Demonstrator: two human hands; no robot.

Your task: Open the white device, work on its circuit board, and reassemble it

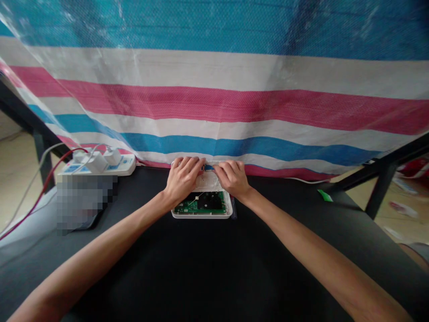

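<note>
A white plastic case (202, 216) lies on the black table, with a green circuit board (219, 209) and a black plate on it inside. Behind the board is a white plastic panel (208, 182), at the foot of the striped sheet. My left hand (183, 176) is closed over the panel's left side, its fingers bent across the far edge. On the right, my right hand (233, 178) is closed with fingertips pinched at the same edge. A small blue piece (209, 167) shows between the two hands; my fingers partly hide it, and its kind is unclear.
A power strip (129, 164) with plugs and cables stands at the back left, beside a blurred-out dark object (87, 222). A dark thin item (233, 209) lies right of the case. A green packet (324, 195) is farther right. The striped sheet (214, 103) hangs behind.
</note>
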